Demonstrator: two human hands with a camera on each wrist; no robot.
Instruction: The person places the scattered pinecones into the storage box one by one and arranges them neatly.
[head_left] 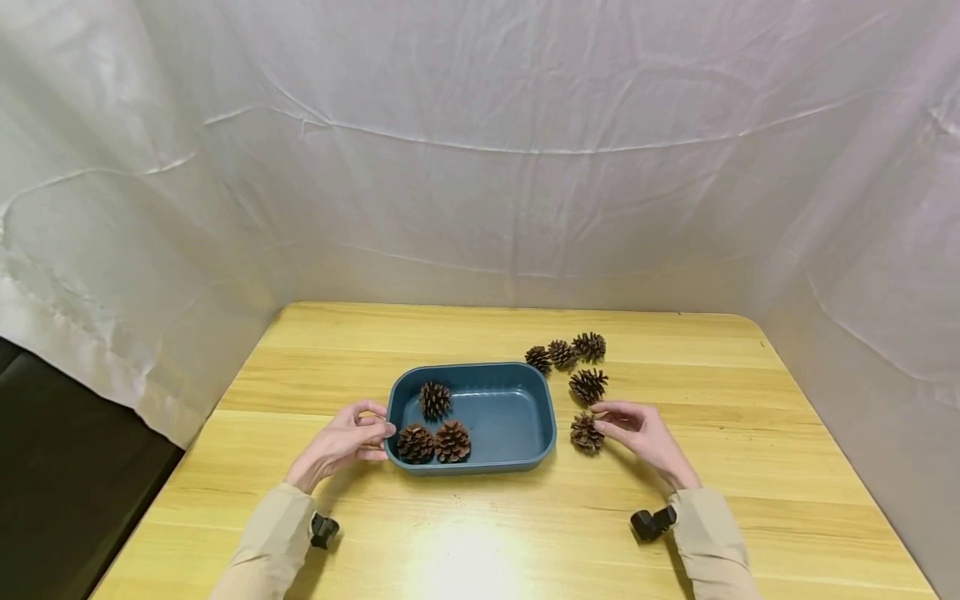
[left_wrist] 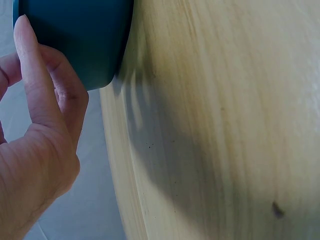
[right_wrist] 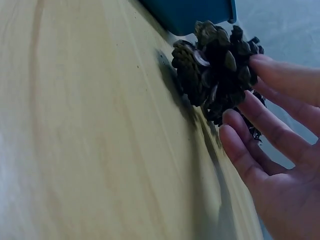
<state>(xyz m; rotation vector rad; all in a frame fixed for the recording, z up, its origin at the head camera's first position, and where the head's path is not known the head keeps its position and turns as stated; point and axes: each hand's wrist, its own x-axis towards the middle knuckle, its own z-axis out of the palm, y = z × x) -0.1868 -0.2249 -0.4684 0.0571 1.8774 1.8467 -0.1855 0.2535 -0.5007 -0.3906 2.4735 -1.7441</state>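
Observation:
A dark blue rectangular tub (head_left: 487, 468) sits on the wooden table, with three brown pine cones (head_left: 452, 442) at its left end. My left hand (head_left: 347, 437) holds the tub's left side, thumb at the rim and fingers along the outer wall; the left wrist view shows the thumb lying up against the blue wall. Right of the tub, my right hand (head_left: 647, 435) pinches a pine cone (head_left: 583, 435) between thumb and fingers. That cone's open scales (right_wrist: 230, 62) show in the right wrist view, the thumb tip against one side.
Just beyond the pinched cone lies another pine cone (head_left: 588, 385). Further back, three more pine cones (head_left: 561, 355) form a slanting row by the tub's far right corner. Pale cloth (head_left: 517, 208) hangs behind and beside the wooden table (head_left: 750, 433).

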